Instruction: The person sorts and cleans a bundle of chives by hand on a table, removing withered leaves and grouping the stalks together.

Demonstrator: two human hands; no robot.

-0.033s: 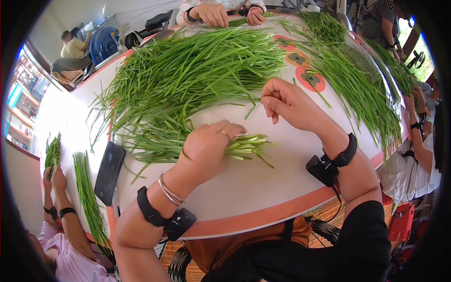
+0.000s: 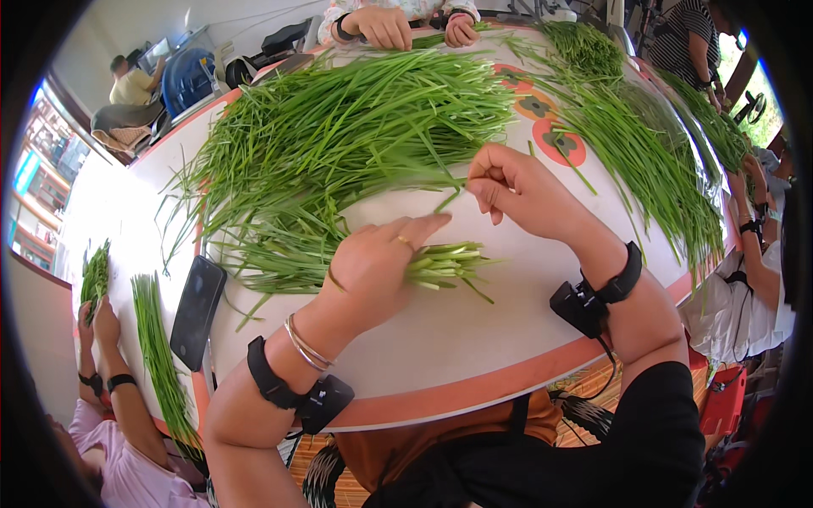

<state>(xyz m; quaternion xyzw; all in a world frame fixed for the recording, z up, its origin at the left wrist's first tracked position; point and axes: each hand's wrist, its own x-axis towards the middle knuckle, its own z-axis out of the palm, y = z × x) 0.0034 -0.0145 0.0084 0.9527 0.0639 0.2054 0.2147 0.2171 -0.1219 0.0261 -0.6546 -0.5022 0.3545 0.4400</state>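
My left hand (image 2: 373, 267) is wrapped round a bunch of green chives (image 2: 445, 264), with the pale cut ends sticking out to the right and the leaves spreading left. Its index finger points out to the right, off the bunch. Just above and to the right, my right hand (image 2: 517, 190) is closed in a pinch at the edge of the large chive heap (image 2: 356, 118). A thin chive blade (image 2: 447, 201) shows at its fingertips, partly blurred. Both hands are over the white tabletop (image 2: 474, 339).
More chives (image 2: 635, 144) lie along the right side, beside printed red flowers (image 2: 559, 141). A dark phone (image 2: 198, 313) rests at the left, near a tidy chive bundle (image 2: 158, 356). Co-workers' hands are at the far edge (image 2: 381, 27), the left (image 2: 102, 317) and the right.
My left index finger has stretched out to the right. My right hand has shifted slightly left, and blades by its fingertips have moved. The bunch stays in my left hand.
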